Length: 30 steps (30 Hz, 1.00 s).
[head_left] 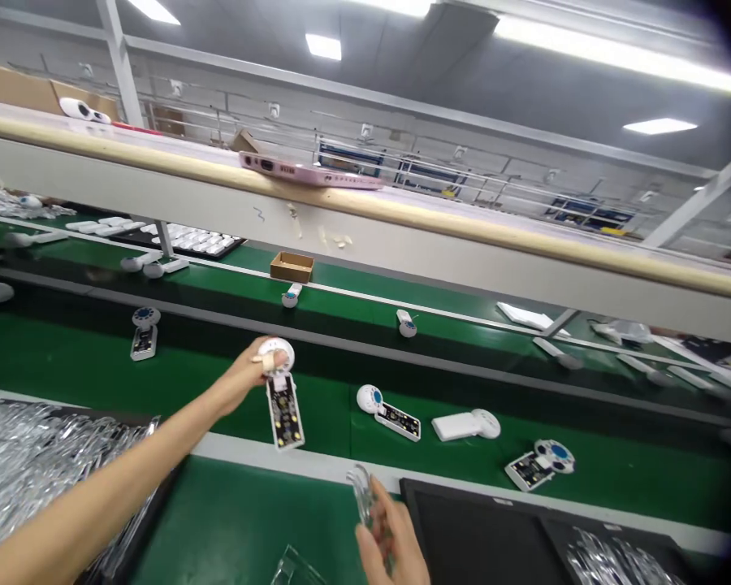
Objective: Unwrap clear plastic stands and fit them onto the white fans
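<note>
My left hand (257,364) reaches out over the green belt, its fingers closed on the round white head of a device with an exposed circuit board (285,411). The board side faces me, with small yellowish spots on black. Lower and to the right, my right hand (391,532) grips a clear plastic cover (361,491) between thumb and fingers. Part of that cover is hidden behind the fingers. On the green surface below lies another clear plastic piece (296,566), cut off by the bottom edge.
Similar devices lie on the belt, among them one with a blue disc (390,413), a closed white one (466,424) and another open one (541,465). Clear parts fill a tray (169,479) at left. A black tray (463,532) stands right; a phone (310,173) rests on the shelf.
</note>
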### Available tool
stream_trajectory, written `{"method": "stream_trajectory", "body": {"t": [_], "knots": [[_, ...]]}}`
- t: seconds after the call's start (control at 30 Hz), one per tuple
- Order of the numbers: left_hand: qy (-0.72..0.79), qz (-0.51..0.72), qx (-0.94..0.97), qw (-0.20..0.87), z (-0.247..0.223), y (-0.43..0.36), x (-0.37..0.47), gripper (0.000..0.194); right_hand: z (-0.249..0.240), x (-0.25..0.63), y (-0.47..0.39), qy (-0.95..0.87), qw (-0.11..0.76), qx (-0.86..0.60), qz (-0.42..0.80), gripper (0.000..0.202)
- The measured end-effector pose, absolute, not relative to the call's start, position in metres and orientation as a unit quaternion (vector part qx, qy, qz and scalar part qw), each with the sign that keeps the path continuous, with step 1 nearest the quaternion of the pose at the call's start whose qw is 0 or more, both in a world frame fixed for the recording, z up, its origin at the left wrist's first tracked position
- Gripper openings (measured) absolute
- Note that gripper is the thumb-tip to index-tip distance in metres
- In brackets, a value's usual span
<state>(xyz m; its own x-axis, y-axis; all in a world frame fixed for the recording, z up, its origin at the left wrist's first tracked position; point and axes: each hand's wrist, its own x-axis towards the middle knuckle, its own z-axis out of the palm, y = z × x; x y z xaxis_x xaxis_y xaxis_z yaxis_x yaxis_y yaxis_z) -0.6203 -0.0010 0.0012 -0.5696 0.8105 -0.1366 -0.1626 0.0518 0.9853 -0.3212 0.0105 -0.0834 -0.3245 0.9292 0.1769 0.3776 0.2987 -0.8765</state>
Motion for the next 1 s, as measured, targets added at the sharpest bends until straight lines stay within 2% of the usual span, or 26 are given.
{"method": "stream_trajectory", "body": {"t": [0.1, 0.23, 0.5, 0.7, 0.77, 0.87, 0.93, 1.0], "knots": [[0.609, 0.613, 0.24, 0.444, 0.005, -0.002, -0.566, 0.053, -0.061, -0.336, 0.006, -0.812, 0.368, -0.388, 0.236, 0.05], [0.627, 0.6, 0.235, 0.438, 0.004, -0.003, -0.514, 0.053, -0.046, -0.34, 0.002, -0.866, 0.344, -0.35, 0.099, 0.047], [0.636, 0.585, 0.223, 0.451, 0.016, -0.007, -0.481, 0.056, -0.048, -0.336, -0.004, -0.864, 0.296, -0.406, 0.036, 0.045], [0.547, 0.664, 0.194, 0.471, 0.012, -0.015, -0.478, 0.058, -0.057, -0.327, 0.004, -0.869, 0.259, -0.398, 0.136, 0.055], [0.485, 0.68, 0.204, 0.511, 0.002, -0.021, -0.472, 0.06, -0.053, -0.321, 0.01, -0.875, 0.271, -0.373, 0.148, 0.054], [0.462, 0.629, 0.203, 0.592, -0.011, -0.032, -0.464, 0.061, -0.043, -0.314, 0.013, -0.893, 0.283, -0.313, 0.155, 0.052], [0.503, 0.607, 0.199, 0.582, -0.015, -0.036, -0.46, 0.056, -0.037, -0.315, 0.012, -0.893, 0.282, -0.288, 0.201, 0.05], [0.551, 0.62, 0.2, 0.521, -0.015, -0.039, -0.457, 0.049, -0.035, -0.322, 0.01, -0.845, 0.312, -0.319, 0.295, 0.045]]}}
